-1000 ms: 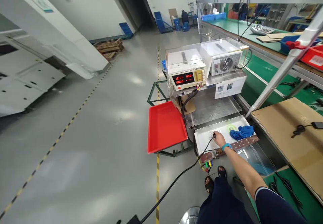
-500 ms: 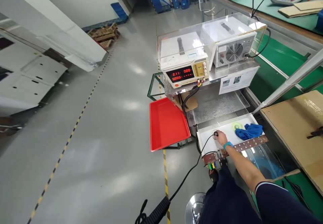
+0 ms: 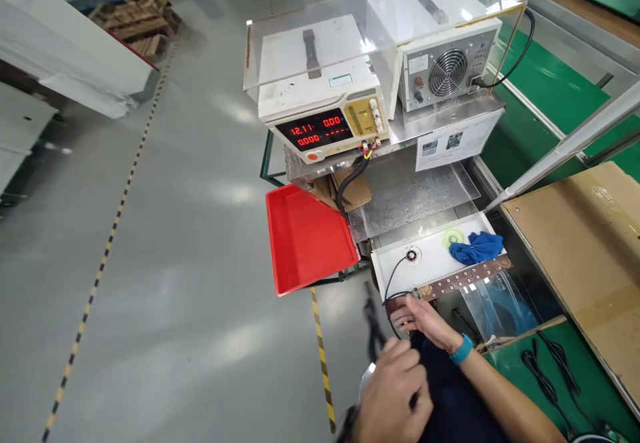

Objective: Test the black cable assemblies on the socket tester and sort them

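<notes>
My left hand [image 3: 395, 390] is in the foreground, its fingers curled. A blurred bundle of black cable [image 3: 373, 330] runs down behind its knuckles, apparently in its grip. My right hand [image 3: 424, 320], with a teal watch band on the wrist, reaches over the left end of a brown strip with metal studs [image 3: 465, 278]. Its fingers are stretched out, with a bit of yellow among them; I cannot tell whether they touch the strip. Beyond, a small round black part [image 3: 411, 255] sits on the white tray [image 3: 395, 270], a thin black cord running from it towards the strip.
A blue cloth [image 3: 476, 248] and a pale green ring [image 3: 453, 238] lie on the tray. Left of it stands a red bin [image 3: 310, 243]. A power supply with red digits [image 3: 320, 126] is above, under a clear cover. Cardboard [image 3: 575, 256] and coiled black cords [image 3: 543, 376] are at right.
My right hand has let go of the round part and moved back to the strip's left end. My left hand has come into view below. The view has shifted closer to the bench.
</notes>
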Tool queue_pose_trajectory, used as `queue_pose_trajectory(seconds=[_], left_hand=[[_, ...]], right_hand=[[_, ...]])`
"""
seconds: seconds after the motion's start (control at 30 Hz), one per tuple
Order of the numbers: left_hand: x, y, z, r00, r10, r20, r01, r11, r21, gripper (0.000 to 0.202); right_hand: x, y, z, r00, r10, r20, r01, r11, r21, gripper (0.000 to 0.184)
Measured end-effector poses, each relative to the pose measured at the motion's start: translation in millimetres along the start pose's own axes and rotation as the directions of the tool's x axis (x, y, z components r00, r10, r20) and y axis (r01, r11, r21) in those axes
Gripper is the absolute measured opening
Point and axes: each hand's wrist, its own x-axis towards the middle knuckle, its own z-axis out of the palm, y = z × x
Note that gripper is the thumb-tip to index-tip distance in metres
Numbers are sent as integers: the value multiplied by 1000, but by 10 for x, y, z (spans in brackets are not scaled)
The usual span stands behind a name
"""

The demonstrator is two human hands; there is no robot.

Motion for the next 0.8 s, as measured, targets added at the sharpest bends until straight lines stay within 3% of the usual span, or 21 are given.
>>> queue_pose_trajectory(seconds=[0.07,0.13,0.23,0.33,0.43,0.53,0.8], left_hand=[[160,-30,495,976,46,212,-37,998,-44,16],[225,-87,981,908,84,410,-66,996,-58,11],[196,-179,1552,806,115,580,-97,993,-63,10],[99,-228,1914,796,132,590,-91,991,-99,12],[2,-257,2129,811,107,575,-37,991,-132,12],[-57,-318,2213,834,67,548,24,987,-156,11],[-75,-482,2130,843,-20,538,119,981,-151,21]], right_hand=[[-10,-93,-16,996,91,-17,-85,971,224,54],[12,-133,-165,986,87,-142,-45,960,275,51],[13,20,-485,956,-14,-292,39,996,79,50],[-24,398,-698,978,28,-209,-74,973,-217,51],[-22,787,-745,976,150,-155,-199,905,-377,47],[55,1005,-725,967,167,-190,-238,859,-454,42],[274,1063,-683,961,163,-224,-263,784,-562,46]])
